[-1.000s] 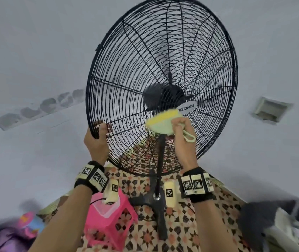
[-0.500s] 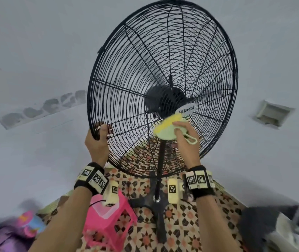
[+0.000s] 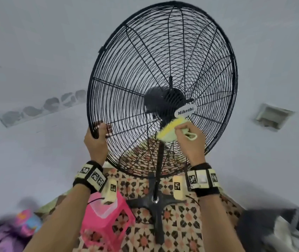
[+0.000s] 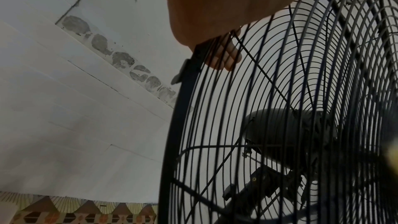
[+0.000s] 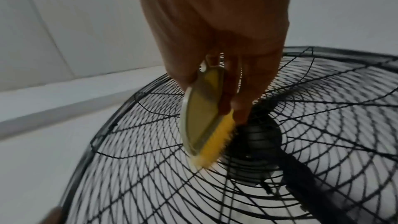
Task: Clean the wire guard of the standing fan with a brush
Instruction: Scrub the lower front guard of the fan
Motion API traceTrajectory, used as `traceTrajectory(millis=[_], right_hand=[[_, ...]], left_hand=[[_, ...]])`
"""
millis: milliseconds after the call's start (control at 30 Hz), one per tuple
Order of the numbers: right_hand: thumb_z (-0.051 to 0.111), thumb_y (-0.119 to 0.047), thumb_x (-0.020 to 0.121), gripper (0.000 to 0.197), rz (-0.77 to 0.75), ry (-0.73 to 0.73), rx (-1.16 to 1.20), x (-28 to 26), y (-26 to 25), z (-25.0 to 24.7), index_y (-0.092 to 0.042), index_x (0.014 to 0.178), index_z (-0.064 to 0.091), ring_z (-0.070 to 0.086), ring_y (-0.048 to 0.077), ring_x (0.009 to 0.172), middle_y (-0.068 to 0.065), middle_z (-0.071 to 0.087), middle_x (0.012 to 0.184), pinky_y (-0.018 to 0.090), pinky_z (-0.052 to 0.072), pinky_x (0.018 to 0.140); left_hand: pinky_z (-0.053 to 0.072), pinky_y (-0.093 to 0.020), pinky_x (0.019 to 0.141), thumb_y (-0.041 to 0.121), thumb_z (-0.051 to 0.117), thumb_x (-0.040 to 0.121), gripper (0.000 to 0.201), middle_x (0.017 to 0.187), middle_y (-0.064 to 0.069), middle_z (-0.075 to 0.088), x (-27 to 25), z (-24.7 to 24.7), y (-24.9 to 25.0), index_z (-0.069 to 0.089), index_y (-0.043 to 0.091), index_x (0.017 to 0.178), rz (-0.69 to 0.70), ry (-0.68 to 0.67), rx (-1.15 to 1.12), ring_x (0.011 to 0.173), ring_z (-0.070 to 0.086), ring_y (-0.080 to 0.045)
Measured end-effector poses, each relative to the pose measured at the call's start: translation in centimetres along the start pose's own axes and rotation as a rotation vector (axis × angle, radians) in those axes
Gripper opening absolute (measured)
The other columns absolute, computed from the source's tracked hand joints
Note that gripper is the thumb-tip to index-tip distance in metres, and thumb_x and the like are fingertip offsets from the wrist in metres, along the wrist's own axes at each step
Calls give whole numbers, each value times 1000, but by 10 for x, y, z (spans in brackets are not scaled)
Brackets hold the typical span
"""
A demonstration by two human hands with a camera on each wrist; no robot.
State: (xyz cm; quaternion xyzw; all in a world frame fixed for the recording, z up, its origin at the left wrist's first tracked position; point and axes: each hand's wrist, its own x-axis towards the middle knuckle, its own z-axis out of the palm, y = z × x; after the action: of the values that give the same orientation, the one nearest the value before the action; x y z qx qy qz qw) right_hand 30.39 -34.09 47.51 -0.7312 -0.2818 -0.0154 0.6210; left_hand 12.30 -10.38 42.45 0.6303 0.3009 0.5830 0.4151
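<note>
2 hands busy: my left hand [image 3: 96, 140] grips the wire guard [image 3: 125, 99] rim, my right hand [image 3: 188, 140] presses the brush [image 3: 168, 132] below the hub.

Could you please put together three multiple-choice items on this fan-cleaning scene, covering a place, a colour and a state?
1. Where does the left hand grip the wire guard?
A. top rim
B. lower left rim
C. centre badge

2. What colour are the bristles of the brush?
A. yellow
B. red
C. black

3. What is the right hand doing?
A. hanging free
B. lying flat on the floor
C. holding the brush against the guard

Answers: 1 B, its fingers curl round the rim's lower left edge. 2 A, yellow bristles show under the pale green back. 3 C, its fingers hold the brush just below the badge.
</note>
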Motion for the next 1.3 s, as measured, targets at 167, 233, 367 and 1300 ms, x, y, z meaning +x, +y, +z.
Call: traceTrajectory(millis=[167,233,367,1300], right_hand=[[66,-14,94,10,-78,64,145,10,-10,4,-22,94,71,57,18,60,-5,69,77,29,43,54],[67,-11,91,12,-20,128,80,8,-2,7,-22,88,70,54,5,56,-10,67,71,28,41,53],[68,-15,92,8,-80,123,0,4,-5,6,-23,89,69,58,10,52,-8,68,69,36,48,47],[72,-3,93,53,194,310,505,-10,4,-7,-21,141,58,68,0,98,-14,62,114,36,64,65]], left_hand=[[42,-8,63,66,51,92,72,81,10,58,1,-4,-1,65,-3,106,-2,8,-32,69,56,9],[41,-8,61,67,50,92,76,79,11,56,2,-3,-1,64,-6,105,3,5,-40,67,55,6],[40,-7,61,64,50,92,59,78,11,54,0,0,4,61,6,100,20,-3,-8,66,54,10],[56,-48,94,77,59,89,57,109,-1,69,-3,-9,-5,65,29,117,-79,-138,-59,107,67,-30]])
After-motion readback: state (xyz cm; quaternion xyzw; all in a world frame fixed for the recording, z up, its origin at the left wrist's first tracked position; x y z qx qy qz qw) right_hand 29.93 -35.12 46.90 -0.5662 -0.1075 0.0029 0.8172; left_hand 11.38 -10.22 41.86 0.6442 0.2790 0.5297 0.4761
